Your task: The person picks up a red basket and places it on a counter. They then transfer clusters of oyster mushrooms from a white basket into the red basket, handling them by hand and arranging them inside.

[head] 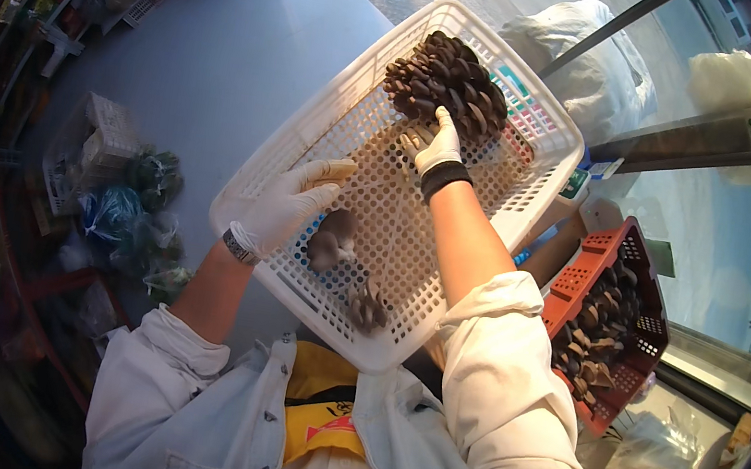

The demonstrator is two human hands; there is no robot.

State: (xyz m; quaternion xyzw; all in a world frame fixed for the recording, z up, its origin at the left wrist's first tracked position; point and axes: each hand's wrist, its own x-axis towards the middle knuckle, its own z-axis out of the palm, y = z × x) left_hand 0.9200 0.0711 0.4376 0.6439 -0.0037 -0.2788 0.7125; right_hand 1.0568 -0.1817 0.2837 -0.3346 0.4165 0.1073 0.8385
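Note:
A white perforated plastic basket [337,342] lies in front of me. At its far end rests a large cluster of dark mushrooms [446,81]. My right hand [436,143], in a pale glove, is at the near edge of that cluster with its thumb up against the caps; whether it grips anything is unclear. Over the basket's left side is my left hand [300,201], also gloved, its thumb and fingers apart and nothing between them. Just right of it, a few brownish-grey mushrooms [331,239] lie on the basket floor, and a smaller clump [367,306] sits nearer to me.
A red crate [585,266] of dark mushrooms stands at the right beside a window. Bagged greens [154,180] and a white basket [111,129] are at the left, near stocked shelves. A large white sack [589,70] lies beyond the basket; plastic bags [655,458] are at lower right.

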